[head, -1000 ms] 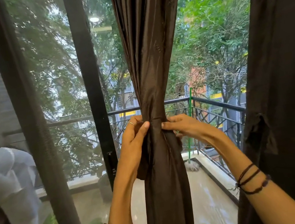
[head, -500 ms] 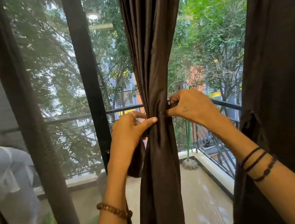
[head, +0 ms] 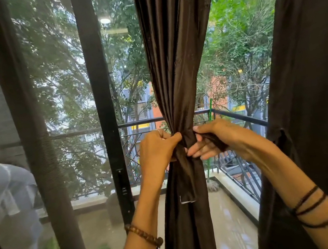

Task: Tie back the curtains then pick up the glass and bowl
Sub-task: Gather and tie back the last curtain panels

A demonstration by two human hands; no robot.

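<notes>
Two dark brown, satin-like fabric curtains hang at the glass balcony door: one gathered curtain [head: 171, 61] in the middle of the view and a second, loose curtain [head: 314, 75] along the right edge. The middle one is bunched into a narrow waist at about the height of the balcony railing [head: 238, 118], and both hands work there. The left hand [head: 157, 149] sits on the left side of the waist, its grip closed on the gathered cloth with the thumb pressed across the front. The right hand [head: 213, 138] is on the right side, its fingers curled round a dark brown fabric tie-back strip [head: 212, 137] that wraps the bunch; one loose end of a strip [head: 186, 188] hangs down the front of the curtain below the hands, with a pale patch at its tip. The left wrist carries one brown beaded bracelet [head: 144, 234]; the right wrist carries three dark cord bracelets [head: 314, 207]. One black door frame post [head: 100, 91] stands just left of the hands. Beyond the glass lie a wet balcony floor [head: 226, 223] and green trees [head: 241, 33]. The glass and bowl cannot be seen from here.
</notes>
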